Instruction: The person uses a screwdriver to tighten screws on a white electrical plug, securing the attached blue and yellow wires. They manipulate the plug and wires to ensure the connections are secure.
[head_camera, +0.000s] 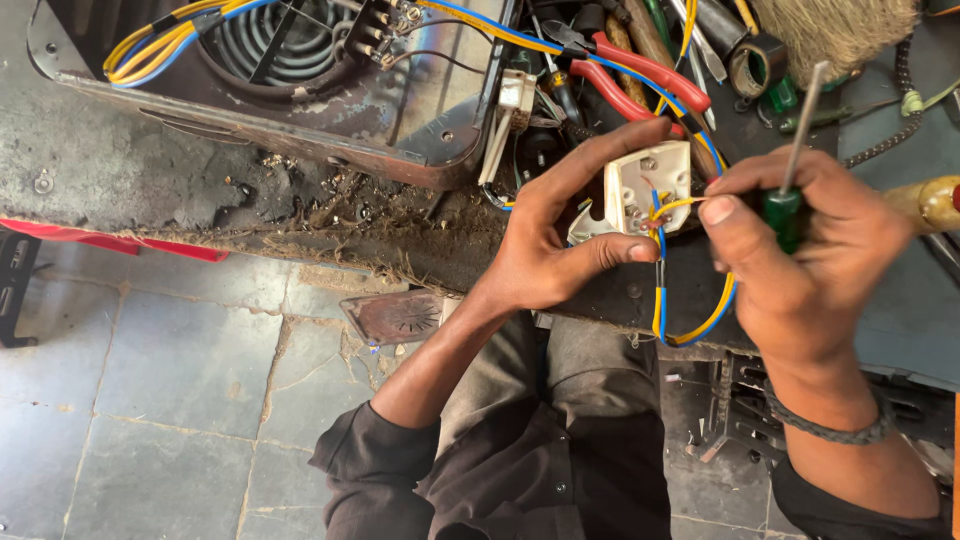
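Note:
My left hand (560, 235) grips an opened white plug housing (645, 185) between thumb and fingers, its inside facing me. Blue and yellow wires (690, 325) loop below it and run into its terminals. My right hand (800, 250) holds a green-handled screwdriver (790, 170), shaft pointing up, while its thumb and forefinger pinch a yellow wire end at the housing's right side. Both hands work over the edge of a dirty workbench (110, 170).
An opened electric stove (300, 80) with a coil and blue and yellow wiring lies at the top left. Red-handled pliers (640, 75), tape and assorted tools clutter the top right. A wooden handle (925, 200) juts in at right. Stone floor tiles (160, 400) lie below.

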